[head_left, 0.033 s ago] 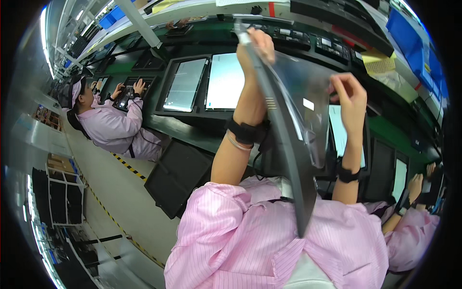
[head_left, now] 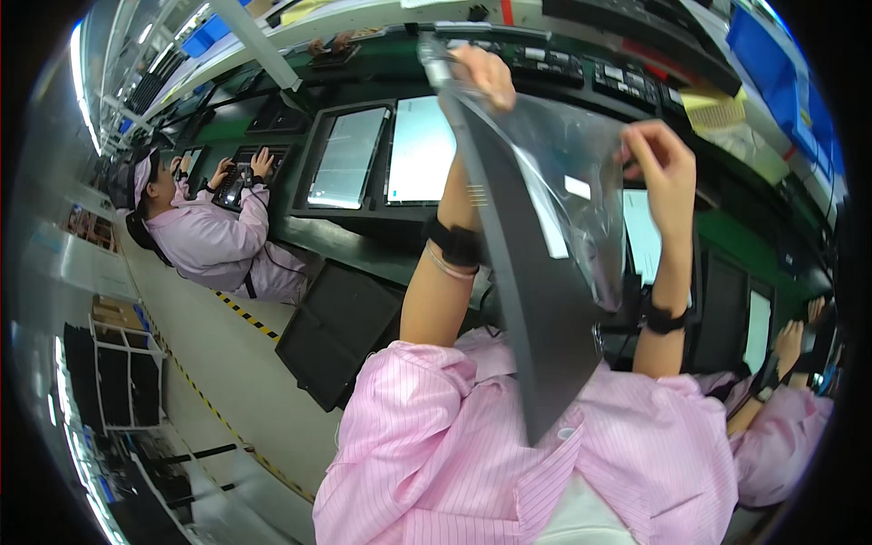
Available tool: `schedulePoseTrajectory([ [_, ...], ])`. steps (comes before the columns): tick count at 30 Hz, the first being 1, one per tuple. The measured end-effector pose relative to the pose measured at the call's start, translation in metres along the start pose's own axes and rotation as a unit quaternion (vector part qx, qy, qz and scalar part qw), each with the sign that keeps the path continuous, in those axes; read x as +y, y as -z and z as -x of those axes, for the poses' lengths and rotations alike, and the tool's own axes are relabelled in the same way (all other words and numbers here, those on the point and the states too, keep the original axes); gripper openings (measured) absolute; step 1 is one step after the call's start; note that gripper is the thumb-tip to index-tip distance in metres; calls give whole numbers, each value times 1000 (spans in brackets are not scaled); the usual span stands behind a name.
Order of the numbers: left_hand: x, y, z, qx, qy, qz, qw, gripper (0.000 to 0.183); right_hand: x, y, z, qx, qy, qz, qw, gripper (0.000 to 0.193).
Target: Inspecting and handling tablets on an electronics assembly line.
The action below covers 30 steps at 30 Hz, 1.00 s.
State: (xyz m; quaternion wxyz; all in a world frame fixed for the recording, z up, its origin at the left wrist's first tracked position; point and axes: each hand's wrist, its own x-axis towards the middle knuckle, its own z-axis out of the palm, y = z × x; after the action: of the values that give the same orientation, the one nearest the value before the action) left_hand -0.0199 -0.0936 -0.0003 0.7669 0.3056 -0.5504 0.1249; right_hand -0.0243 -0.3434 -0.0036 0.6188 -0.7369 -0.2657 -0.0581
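A thin dark flat panel [head_left: 531, 291] stands on edge in front of my chest, its top far from me and its lower corner close to my shirt. My left hand [head_left: 486, 77] is closed on it near the top edge. Clear plastic film [head_left: 590, 154] with a small white label spreads out from the panel's right side, and a white strip lies along it. At the film's upper right corner, my right hand [head_left: 665, 168] pinches it between thumb and fingers. Black bands circle both wrists. The left fingertips are partly hidden behind the panel.
A black tray [head_left: 313, 195] with two pale flat panels lies on the green bench to the left. Another pale panel [head_left: 643, 236] lies behind my right forearm. An empty black tray [head_left: 336, 331] sits lower left. Co-workers sit at left [head_left: 209, 218] and right [head_left: 781, 445].
The panel has turned so that more of its dark face shows, and its top has shifted left. The film is stretched wider between my hands. My right hand has moved slightly.
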Motion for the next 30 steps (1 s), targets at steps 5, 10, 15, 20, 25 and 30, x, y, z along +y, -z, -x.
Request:
schedulePoseTrajectory([
  [5,-11,34,4,-190,-122,21,974,22,-17,6,-31,-145,112,28,983,16],
  [10,-29,38,8,-178,-214,65,958,6,-26,-6,-49,-204,124,84,967,18],
  [15,-29,45,4,-227,-240,95,939,7,-36,-6,-42,-195,72,-3,978,16],
  [20,-27,42,2,-282,-223,89,929,10,-36,-4,-34,-198,19,-21,980,12],
  [25,-28,32,11,-238,-213,83,944,12,-18,-5,-36,-192,90,26,977,15],
  [30,-17,26,21,-160,-165,56,972,31,1,-3,-43,-191,146,46,970,17],
])
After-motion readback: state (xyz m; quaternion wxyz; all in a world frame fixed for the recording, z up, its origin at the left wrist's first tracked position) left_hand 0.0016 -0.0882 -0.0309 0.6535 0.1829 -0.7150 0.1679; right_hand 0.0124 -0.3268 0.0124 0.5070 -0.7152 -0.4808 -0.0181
